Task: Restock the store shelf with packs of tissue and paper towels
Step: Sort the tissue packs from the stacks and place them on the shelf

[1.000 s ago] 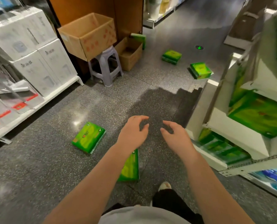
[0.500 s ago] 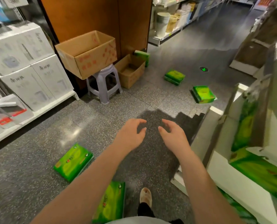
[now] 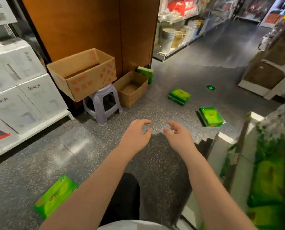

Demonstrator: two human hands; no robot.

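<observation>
Several green tissue packs lie on the grey floor. One pack [image 3: 55, 195] is near my left forearm at the bottom left. A stacked pair [image 3: 210, 116] sits ahead to the right, another pair [image 3: 179, 96] farther on, and one pack [image 3: 146, 73] leans by a small carton. My left hand [image 3: 136, 136] and my right hand [image 3: 178, 136] hover side by side over the floor, fingers loosely curled, holding nothing. The white store shelf [image 3: 225, 146] at the right carries blurred green packs [image 3: 269, 180].
An open cardboard box [image 3: 83, 72] sits on a pale plastic stool [image 3: 102, 103]. A smaller open carton [image 3: 131, 88] stands beside it against a wooden panel. White product boxes [image 3: 22, 90] fill the left shelving. The aisle runs on ahead to the upper right.
The view has moved forward and lifted up the aisle. The near floor packs have slid toward the bottom of the frame, and one has gone out of view. Both hands stay empty.
</observation>
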